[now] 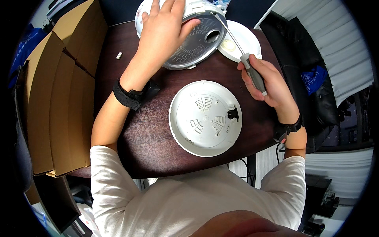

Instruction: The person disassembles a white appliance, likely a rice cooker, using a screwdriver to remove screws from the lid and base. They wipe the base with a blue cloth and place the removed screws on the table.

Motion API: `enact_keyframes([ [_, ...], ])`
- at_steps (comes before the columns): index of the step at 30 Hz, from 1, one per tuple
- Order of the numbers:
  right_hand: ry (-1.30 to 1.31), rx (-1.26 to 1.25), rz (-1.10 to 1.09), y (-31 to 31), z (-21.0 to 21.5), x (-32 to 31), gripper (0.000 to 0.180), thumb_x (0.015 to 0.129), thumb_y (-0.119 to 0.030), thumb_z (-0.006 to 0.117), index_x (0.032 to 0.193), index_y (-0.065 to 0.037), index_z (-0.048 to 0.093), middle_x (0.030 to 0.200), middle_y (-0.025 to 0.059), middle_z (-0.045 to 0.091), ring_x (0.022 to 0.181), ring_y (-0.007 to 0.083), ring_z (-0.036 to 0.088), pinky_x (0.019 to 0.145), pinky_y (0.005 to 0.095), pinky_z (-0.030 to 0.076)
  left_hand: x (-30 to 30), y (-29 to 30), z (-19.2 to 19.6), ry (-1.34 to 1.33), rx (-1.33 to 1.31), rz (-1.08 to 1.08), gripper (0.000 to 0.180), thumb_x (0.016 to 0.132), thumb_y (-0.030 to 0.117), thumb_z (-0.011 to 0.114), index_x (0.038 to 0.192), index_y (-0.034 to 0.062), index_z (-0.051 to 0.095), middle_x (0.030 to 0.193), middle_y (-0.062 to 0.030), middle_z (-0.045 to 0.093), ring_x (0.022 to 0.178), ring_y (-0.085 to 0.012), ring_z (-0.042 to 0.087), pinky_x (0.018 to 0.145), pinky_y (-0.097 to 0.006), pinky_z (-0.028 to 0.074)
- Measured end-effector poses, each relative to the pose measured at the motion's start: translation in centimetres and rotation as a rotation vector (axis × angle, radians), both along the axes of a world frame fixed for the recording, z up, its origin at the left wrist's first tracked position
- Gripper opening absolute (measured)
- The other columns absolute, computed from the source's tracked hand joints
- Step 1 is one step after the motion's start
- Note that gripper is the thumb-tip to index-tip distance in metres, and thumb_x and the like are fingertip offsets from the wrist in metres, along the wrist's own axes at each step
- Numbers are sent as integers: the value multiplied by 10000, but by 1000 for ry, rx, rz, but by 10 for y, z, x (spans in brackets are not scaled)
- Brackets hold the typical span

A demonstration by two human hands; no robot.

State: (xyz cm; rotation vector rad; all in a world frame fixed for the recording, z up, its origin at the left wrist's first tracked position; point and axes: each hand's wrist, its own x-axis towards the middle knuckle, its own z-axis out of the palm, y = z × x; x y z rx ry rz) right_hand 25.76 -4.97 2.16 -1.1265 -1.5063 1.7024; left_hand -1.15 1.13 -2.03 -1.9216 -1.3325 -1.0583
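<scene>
Locate, nearest the body, a round white cover (205,117) with vent slots and a raised rim, lying on the dark table (146,138), apart from both hands. Note the black fitting (233,114) near its right edge.

Beyond it to the right, find the right hand (270,81) wrapped around the grey handle of a screwdriver (256,75), shank slanting up and leftward. Take the tip as at or just beside the rim of the grey plate (193,43); cannot confirm contact, or any screw beneath, from this view.

Farther out, at the far side of the table, locate the main workpiece: a white appliance (141,17), with the grey plate and its oval opening exposed. See the left hand (164,27) laid across it, thumb spread away from the fingers, fingertips toward the upper edge of view; cannot tell whether gripping or merely pressing. Right of the plate, note a dish-like white part (252,42).

Judge the present step as tool work at the plate's rim, left hand serving as brace. For the next move, seat the tip squarely, steady the appliance against slipping, then apply turning or levering force gradually.
</scene>
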Motion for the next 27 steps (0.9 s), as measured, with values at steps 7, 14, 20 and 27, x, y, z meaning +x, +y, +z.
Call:
enact_keyframes([
  [7, 31, -9, 26, 1, -1, 0, 449, 1054, -384, 380, 1009, 22, 567, 636, -3, 514, 350, 40, 404, 310, 187, 290, 0, -1, 2, -19, 2, -28, 612, 879, 435, 667, 1307, 22, 523, 1256, -216, 598, 1217, -458, 514, 972, -544, 437],
  [14, 28, -4, 33, 1, -2, 1, 455, 1051, -394, 384, 1010, 21, 565, 640, -1, 516, 351, 43, 408, 309, 185, 293, 1, -2, 3, -12, 4, -25, 605, 877, 422, 674, 1306, 24, 520, 1253, -214, 599, 1195, -459, 527, 957, -545, 444],
  [20, -34, 9, 62, -2, 7, -4, 474, 1050, -412, 374, 1017, 24, 557, 630, 12, 527, 349, 70, 440, 303, 197, 310, -1, -2, 3, -6, 2, -31, 606, 876, 425, 674, 1306, 28, 518, 1252, -215, 598, 1199, -467, 522, 955, -557, 443],
  [27, -181, 54, 87, -5, 21, -11, 510, 1044, -422, 374, 1029, 59, 543, 597, 27, 541, 357, 102, 498, 302, 224, 361, 1, -3, 5, -19, -11, -42, 594, 875, 404, 681, 1294, 14, 523, 1242, -213, 603, 1185, -459, 532, 953, -537, 451],
])
